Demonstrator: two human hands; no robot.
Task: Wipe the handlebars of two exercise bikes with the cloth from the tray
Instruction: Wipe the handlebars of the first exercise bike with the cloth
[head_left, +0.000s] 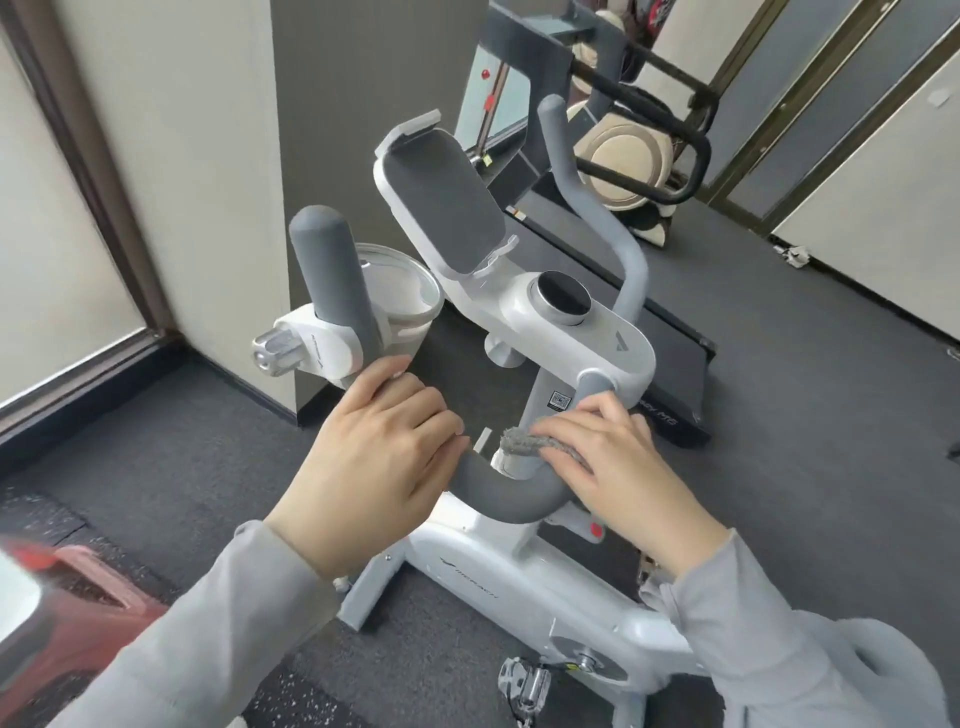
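A white exercise bike (545, 587) stands in front of me with grey foam handlebars (498, 493) curving across the middle. My left hand (374, 452) wraps around the left part of the bar, just below its upright grip (332, 270). On the right part of the bar, my right hand (618, 467) presses a folded grey cloth (524, 444) against the foam. The right upright grip (597, 223) rises behind the white console with its grey tablet holder (441, 197). No tray or second bike is in view.
A clear cup holder (405, 296) sits left of the console. A black treadmill (649, 322) lies behind the bike, with a beige elliptical machine (623, 161) beyond it. A grey pillar (291, 208) stands at left. Something red (62, 623) lies at the lower left.
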